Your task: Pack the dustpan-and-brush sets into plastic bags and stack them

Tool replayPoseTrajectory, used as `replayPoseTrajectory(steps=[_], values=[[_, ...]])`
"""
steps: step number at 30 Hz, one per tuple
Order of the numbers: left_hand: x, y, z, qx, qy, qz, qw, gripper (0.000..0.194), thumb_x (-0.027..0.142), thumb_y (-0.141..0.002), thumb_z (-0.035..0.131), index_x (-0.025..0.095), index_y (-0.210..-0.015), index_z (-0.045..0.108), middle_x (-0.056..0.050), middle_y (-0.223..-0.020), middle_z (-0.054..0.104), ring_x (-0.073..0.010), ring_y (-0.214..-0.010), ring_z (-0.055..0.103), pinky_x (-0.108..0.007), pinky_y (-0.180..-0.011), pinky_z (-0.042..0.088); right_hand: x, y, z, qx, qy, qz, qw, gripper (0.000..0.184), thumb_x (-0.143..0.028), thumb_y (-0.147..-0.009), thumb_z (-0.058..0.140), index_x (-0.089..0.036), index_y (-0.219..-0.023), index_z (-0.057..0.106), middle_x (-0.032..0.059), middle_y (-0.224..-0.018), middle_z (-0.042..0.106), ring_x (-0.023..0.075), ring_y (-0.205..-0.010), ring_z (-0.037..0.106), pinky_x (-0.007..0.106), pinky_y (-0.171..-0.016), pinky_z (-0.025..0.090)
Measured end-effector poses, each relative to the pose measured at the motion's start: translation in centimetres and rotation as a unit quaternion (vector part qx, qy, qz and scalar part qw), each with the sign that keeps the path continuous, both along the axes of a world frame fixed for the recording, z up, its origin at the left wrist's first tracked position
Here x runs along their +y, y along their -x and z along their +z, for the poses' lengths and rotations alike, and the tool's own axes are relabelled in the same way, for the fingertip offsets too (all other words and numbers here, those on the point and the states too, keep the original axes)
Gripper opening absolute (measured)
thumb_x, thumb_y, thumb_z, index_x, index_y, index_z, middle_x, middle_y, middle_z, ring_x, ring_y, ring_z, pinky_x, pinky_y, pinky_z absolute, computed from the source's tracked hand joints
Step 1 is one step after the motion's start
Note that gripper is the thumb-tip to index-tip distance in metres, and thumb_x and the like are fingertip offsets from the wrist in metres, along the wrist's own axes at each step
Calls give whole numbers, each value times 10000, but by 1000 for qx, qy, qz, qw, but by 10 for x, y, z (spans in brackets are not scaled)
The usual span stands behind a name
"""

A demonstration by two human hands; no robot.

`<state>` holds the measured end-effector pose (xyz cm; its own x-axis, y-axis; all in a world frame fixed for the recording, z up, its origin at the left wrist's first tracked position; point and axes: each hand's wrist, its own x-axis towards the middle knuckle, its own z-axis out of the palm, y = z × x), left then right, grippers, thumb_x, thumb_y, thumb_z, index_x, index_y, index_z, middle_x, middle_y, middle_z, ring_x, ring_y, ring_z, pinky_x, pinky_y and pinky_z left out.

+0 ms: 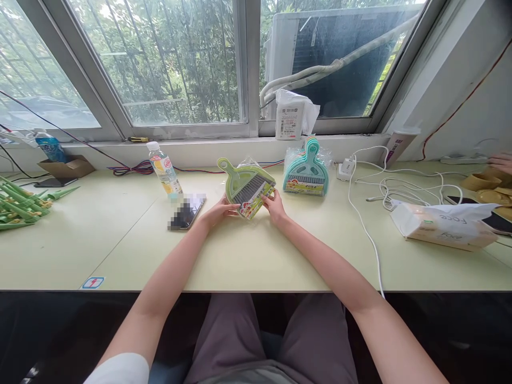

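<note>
Table [280, 261] bears "Foce" tissues [442, 226]; hands [218, 211] [276, 207] hold labelled dustpan set [247, 191].

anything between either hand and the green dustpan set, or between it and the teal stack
Nothing blocks the left hand or right hand: both hold the green dustpan set. Nothing visible blocks the way to the teal stack; a red-and-blue cable runs farther back.

Wearer's hands [276, 208]: two
Another person's hand [501, 161]: one
Green dustpan set [248, 188]: one
Blue-green dustpan sets [306, 169]: stacked, exact number hidden
Bottles [165, 169]: two
Dark flat devices [187, 214]: two
Cardboard box [74, 167]: one
Tissue pack [444, 226]: one
White packet [290, 120]: one
Cup [400, 146]: one
Plug adapter [345, 169]: one
Bench sticker [93, 282]: one
Green strips [24, 205]: a pile, overlapping too much to count
</note>
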<state>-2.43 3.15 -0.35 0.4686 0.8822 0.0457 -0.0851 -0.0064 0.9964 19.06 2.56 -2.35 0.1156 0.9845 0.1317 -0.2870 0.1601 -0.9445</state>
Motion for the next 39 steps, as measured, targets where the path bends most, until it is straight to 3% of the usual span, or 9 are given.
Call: replayPoseTrajectory(steps=[8, 12, 15, 22, 25, 29, 31, 34, 39], values=[[13, 8, -2, 28, 40, 1, 999, 508, 544, -829, 598, 200, -1203, 618, -123, -1056, 706, -247, -959, 683, -362, -776, 580, -1, -6, 3, 44, 34, -35, 998, 461, -250, -710, 748, -237, -1062, 451, 30, -905, 701, 188, -869, 695, 379, -823, 594], [30, 18, -10, 48, 34, 89, 994, 495, 555, -785, 645, 141, -1055, 687, -134, -1005, 719, -231, -877, 690, -338, -727, 581, -1, -9, 4, 35, 38, -38, 998, 449, -217, -694, 752, -223, -1053, 483, 19, -843, 707, 174, -788, 694, 370, -797, 603], [38, 24, -13, 61, 35, 152, 986, 490, 534, -787, 653, 145, -1083, 677, -125, -1014, 718, -203, -782, 693, -326, -687, 581, -1, -9, 5, 25, 40, -41, 998, 461, -237, -678, 771, -214, -1050, 499, 20, -817, 707, 176, -760, 692, 370, -763, 610], [37, 35, -5, 89, 15, 218, 972, 462, 547, -831, 578, 182, -1102, 655, -121, -1075, 694, -162, -668, 679, -273, -597, 536, -5, -3, 13, 15, 12, -17, 1000, 399, -227, -675, 774, -207, -985, 524, 7, -767, 716, 178, -741, 695, 351, -691, 619], [35, 33, -1, 102, -30, 266, 958, 429, 512, -860, 536, 200, -1140, 624, -104, -1106, 682, -176, -777, 683, -274, -648, 523, -5, -6, 15, 8, 16, -31, 999, 373, -214, -681, 771, -199, -973, 539, 10, -758, 718, 178, -723, 693, 344, -674, 614], [33, 27, 2, 127, -168, 378, 902, 461, 536, -857, 499, 206, -1157, 617, -85, -1150, 672, -206, -993, 641, -286, -785, 493, 2, -17, 14, -23, 14, -7, 1000, 418, -240, -669, 789, -187, -1025, 575, 31, -796, 731, 188, -746, 694, 342, -684, 597], [31, 25, 5, 145, -216, 373, 891, 488, 580, -843, 485, 185, -1065, 668, -91, -1088, 699, -222, -999, 634, -299, -812, 476, 4, -20, 14, -51, 4, 23, 998, 447, -266, -665, 796, -186, -1052, 587, 42, -823, 738, 195, -771, 696, 339, -695, 585], [27, 23, 9, 165, -247, 321, 899, 497, 616, -805, 528, 168, -893, 723, -90, -890, 735, -229, -916, 652, -314, -827, 458, 5, -22, 15, -77, 6, 29, 997, 443, -267, -678, 787, -177, -1066, 593, 52, -824, 741, 196, -777, 697, 324, -694, 573], [26, 21, 8, 174, -231, 243, 926, 496, 618, -797, 534, 171, -835, 747, -83, -843, 738, -225, -857, 661, -307, -772, 463, 5, -24, 16, -97, 12, 19, 995, 429, -232, -692, 774, -163, -1079, 603, 54, -810, 738, 186, -763, 693, 302, -674, 560]])
